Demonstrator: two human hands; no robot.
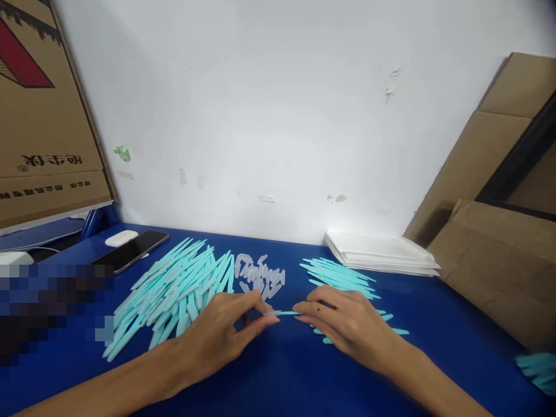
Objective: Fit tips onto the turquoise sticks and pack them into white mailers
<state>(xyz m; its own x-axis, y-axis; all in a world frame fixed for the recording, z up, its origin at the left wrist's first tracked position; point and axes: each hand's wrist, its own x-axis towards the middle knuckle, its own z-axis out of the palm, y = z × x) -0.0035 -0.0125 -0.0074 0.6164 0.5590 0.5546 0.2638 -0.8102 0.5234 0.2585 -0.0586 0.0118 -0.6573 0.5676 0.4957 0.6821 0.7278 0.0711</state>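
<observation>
Between both hands a slim teal stick (287,313), shaped like an eyebrow razor, lies level just above the blue table. My left hand (228,324) pinches the translucent cap (273,313) at its left end between thumb and fingers. My right hand (343,318) has thumb and fingertips closed on the stick's right part. Beyond the left hand is a large heap of teal sticks (174,289), many with wider, paler ends. Loose translucent caps (260,275) lie in a small pile at the middle. Slimmer teal sticks (339,275) lie behind and partly beneath the right hand.
A phone (132,249) and a white case (121,238) lie at the back left of the blue table (269,376). White flat trays or sheets (382,252) are stacked against the wall. Cardboard boxes stand left (47,127) and right (504,278). More teal pieces (538,370) show far right.
</observation>
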